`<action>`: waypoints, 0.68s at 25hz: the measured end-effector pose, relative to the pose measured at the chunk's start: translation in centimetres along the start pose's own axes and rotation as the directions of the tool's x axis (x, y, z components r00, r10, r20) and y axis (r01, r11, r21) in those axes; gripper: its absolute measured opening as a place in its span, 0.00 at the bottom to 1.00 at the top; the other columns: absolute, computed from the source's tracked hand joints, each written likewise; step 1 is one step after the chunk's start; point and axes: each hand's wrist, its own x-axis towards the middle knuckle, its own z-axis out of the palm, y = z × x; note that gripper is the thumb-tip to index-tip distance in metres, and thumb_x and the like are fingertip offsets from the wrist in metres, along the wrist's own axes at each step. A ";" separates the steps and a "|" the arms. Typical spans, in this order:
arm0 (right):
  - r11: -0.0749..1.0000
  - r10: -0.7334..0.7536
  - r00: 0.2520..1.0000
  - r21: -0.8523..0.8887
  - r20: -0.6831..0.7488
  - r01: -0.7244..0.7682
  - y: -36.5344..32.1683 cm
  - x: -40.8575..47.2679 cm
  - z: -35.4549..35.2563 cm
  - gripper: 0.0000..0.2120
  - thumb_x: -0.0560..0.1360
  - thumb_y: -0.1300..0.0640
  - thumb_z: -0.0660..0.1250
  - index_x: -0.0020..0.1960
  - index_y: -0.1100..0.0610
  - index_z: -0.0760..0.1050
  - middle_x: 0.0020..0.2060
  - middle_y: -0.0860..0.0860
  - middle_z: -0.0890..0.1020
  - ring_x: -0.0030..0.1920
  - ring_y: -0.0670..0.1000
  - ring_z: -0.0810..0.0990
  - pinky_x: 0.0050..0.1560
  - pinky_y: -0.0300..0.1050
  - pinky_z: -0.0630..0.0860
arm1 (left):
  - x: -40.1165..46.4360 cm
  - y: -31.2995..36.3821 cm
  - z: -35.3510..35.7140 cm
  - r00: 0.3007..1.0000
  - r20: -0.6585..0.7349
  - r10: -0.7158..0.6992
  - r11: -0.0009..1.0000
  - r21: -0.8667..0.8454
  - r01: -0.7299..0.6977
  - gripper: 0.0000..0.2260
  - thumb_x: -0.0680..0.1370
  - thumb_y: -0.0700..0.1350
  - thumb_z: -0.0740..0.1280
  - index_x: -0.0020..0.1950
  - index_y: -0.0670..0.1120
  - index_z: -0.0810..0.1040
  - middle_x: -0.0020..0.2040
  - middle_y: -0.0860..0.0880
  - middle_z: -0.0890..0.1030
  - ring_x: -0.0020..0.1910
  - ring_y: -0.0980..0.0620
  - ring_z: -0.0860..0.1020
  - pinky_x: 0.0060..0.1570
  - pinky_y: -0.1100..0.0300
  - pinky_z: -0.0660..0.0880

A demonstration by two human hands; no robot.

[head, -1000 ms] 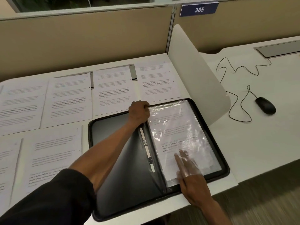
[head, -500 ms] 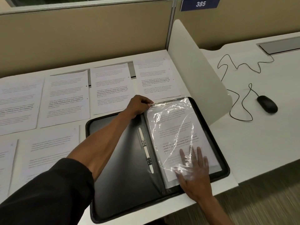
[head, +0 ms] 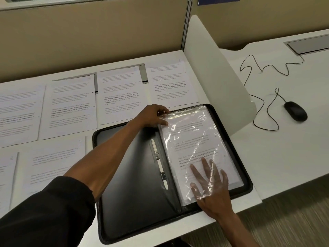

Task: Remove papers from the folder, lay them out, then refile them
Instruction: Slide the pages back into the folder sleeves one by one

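A black zip folder [head: 135, 207] lies open at the desk's front edge. Its right half holds clear plastic sleeves [head: 192, 132] over a printed paper [head: 199, 154]. My left hand [head: 153, 115] pinches the top left corner of the top sleeve. My right hand [head: 210, 182] lies flat with fingers spread under that sleeve, on the paper's lower part. Several printed sheets [head: 119, 95] lie side by side on the desk behind and left of the folder.
A white curved divider [head: 219, 77] stands right of the folder. Beyond it a black mouse [head: 295, 111] with a looping cable [head: 263, 97] rests on the neighbouring desk. A beige partition wall [head: 89, 36] closes the back. Carpet shows below the front edge.
My right hand slid further in under the clear sleeve and spread from one pointing finger to flat. The left hand shifted from a fist at the spine to pinching the sleeve's corner.
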 end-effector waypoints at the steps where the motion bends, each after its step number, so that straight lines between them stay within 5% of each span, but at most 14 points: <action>1: 1.000 0.003 1.000 0.012 0.000 -0.003 0.0 0.0 -0.1 0.30 0.79 0.41 0.62 0.80 0.44 0.59 0.81 0.54 0.55 0.81 0.58 0.53 0.73 0.67 0.59 | -0.1 0.0 -0.1 1.000 0.020 0.017 0.998 0.060 -0.018 0.28 0.67 0.47 0.81 0.66 0.51 0.79 0.56 0.53 0.80 0.53 0.55 0.77 0.56 0.60 0.73; 6: 0.996 0.036 0.999 0.078 0.012 -0.036 0.1 -0.5 0.1 0.35 0.77 0.36 0.63 0.80 0.47 0.60 0.81 0.55 0.54 0.79 0.59 0.58 0.72 0.64 0.62 | -0.4 0.2 -0.3 0.999 0.029 0.024 0.990 0.142 -0.028 0.33 0.68 0.46 0.81 0.71 0.50 0.74 0.55 0.51 0.78 0.53 0.52 0.75 0.57 0.60 0.70; 12: 0.980 -0.156 0.988 0.126 0.015 0.153 -1.6 2.0 0.1 0.31 0.83 0.45 0.59 0.81 0.56 0.55 0.82 0.56 0.51 0.81 0.58 0.50 0.74 0.68 0.59 | 0.1 1.7 -0.3 0.998 -0.060 0.005 0.996 0.092 0.001 0.14 0.76 0.45 0.73 0.62 0.48 0.82 0.56 0.49 0.83 0.51 0.54 0.77 0.51 0.63 0.69; 17: 0.959 0.038 0.999 0.281 0.003 -0.037 -0.6 -0.4 0.3 0.29 0.83 0.50 0.58 0.81 0.57 0.56 0.81 0.52 0.54 0.81 0.56 0.53 0.75 0.61 0.63 | 0.3 1.3 -0.1 0.991 -0.124 -0.054 0.998 0.025 0.057 0.10 0.75 0.40 0.72 0.56 0.48 0.85 0.52 0.49 0.85 0.51 0.53 0.80 0.50 0.64 0.73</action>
